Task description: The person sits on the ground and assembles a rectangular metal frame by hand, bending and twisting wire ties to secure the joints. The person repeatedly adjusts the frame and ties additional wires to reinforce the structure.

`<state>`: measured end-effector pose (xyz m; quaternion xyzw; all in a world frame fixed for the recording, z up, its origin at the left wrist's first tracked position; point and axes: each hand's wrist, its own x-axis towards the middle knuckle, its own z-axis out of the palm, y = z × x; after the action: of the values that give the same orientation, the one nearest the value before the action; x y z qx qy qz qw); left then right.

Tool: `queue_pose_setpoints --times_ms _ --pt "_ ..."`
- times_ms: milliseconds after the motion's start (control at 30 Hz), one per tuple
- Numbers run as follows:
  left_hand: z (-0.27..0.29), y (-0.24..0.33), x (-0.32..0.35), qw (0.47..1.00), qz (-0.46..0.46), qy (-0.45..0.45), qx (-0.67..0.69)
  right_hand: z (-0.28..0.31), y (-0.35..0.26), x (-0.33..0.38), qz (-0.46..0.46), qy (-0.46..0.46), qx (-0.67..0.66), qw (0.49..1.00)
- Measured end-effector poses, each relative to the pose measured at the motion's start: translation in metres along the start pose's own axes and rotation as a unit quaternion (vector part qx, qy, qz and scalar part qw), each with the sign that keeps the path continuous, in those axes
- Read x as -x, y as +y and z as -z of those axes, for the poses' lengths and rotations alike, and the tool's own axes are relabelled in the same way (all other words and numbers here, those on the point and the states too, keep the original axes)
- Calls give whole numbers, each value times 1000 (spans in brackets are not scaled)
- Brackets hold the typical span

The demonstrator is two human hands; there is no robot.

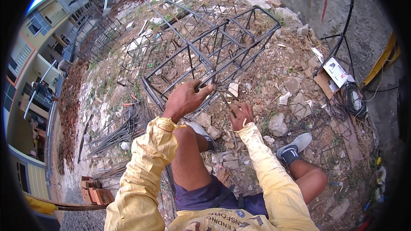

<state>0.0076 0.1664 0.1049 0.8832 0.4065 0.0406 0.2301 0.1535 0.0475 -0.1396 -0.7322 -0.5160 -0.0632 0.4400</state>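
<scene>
1. One cage rests on rubble before us; its frame looks mostly built, we judge, though which joints remain we cannot tell.
2. Two hands at work: our left hand, fingers half-curled at the cage's near corner, grip unclear; our right hand, fingers closed round one tool angled to that corner.
3. We also count two shoes and one box.

Dark grey rebar cage, pale yellow sleeves, purple-navy shorts, grey shoes, reddish bricks
</scene>
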Motion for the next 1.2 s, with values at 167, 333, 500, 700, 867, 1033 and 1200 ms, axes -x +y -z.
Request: queue_pose_setpoints --times_ms 167,333,500,700,867,1033,1200 --pt "-3 -5 0 1000 -7 12 -12 23 -4 -4 -17 -35 -20 999" --pt "0 4 5 1000 6 10 -17 46 -2 -20 -50 -36 56 997" --pt "1 5 9 999 3 29 -28 55 -3 -31 -74 -126 71 987" --pt "-14 -13 5 992 -66 107 1 53 -18 -42 -379 -363 -334 783" --pt "-15 -2 7 993 -59 102 11 45 -57 -11 -475 -284 -525 647" --pt "-17 -5 9 986 -85 142 8 20 -81 1 -482 -202 -567 637" --pt "-12 -5 9 992 -49 120 5 20 -86 -2 -480 -194 -524 676"
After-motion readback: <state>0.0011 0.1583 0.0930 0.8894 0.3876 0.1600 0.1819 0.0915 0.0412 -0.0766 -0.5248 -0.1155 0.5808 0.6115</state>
